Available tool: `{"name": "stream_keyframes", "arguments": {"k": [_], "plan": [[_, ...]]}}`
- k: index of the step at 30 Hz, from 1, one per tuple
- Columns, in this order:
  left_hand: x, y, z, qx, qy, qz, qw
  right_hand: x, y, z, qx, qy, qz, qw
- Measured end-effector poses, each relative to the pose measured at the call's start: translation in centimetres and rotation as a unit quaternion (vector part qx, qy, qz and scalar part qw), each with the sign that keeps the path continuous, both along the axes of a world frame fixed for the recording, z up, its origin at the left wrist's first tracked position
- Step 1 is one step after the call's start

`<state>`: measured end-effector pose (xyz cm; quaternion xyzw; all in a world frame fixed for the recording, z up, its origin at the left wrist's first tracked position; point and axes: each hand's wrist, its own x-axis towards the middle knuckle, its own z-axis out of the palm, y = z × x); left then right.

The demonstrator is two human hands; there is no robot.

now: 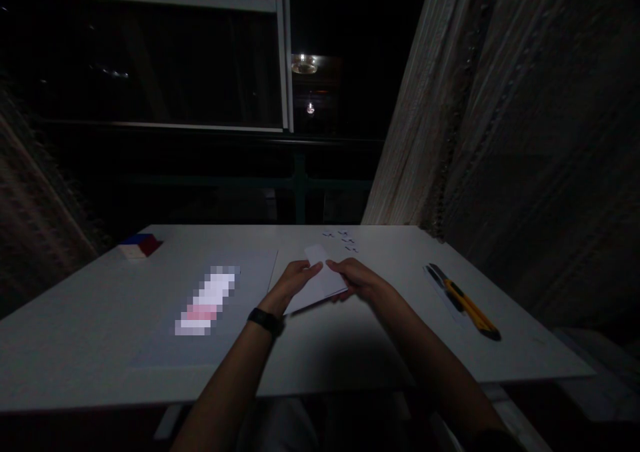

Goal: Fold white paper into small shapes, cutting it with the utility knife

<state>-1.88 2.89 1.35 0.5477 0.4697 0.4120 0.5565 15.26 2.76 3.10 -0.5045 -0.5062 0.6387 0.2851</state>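
Note:
A folded sheet of white paper [319, 284] is held between my two hands, tilted above the white table. My left hand [296, 280] grips its left side with the thumb on top; a dark band is on that wrist. My right hand [354, 277] pinches the right side, thumb on top and fingers underneath. The paper's far end narrows to a strip between the thumbs. Just beyond it, several small dark-and-white pieces [347, 241] lie on the table.
A lit, pixelated screen [207, 302] lies on a large pale sheet [255, 319] at the left. A small blue, red and white block [140, 245] sits at the far left. On the right is a yellow utility knife [470, 309] beside a dark tool [447, 292]. Curtains and a dark window stand behind.

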Motion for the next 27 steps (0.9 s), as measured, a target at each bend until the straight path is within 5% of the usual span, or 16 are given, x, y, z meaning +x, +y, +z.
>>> {"name": "stream_keyframes", "arguments": {"k": [6,11,17,27], "plan": [[0.1,-0.2,0.2,0.014,-0.032,0.003,0.999,0.0,0.2,-0.4,0.043,0.016,-0.011,0.999],[0.4,-0.7,0.9,0.176,0.051,0.012,0.983,-0.1,-0.1,0.6,0.265,0.124,-0.04,0.955],[0.6,-1.6,1.1,0.343,0.151,0.021,0.927,0.9,-1.4,3.1,0.43,0.025,-0.043,0.902],[0.6,-2.0,1.6,0.422,0.156,0.07,0.89,1.2,-2.2,4.1,0.469,0.049,-0.066,0.88]]}}
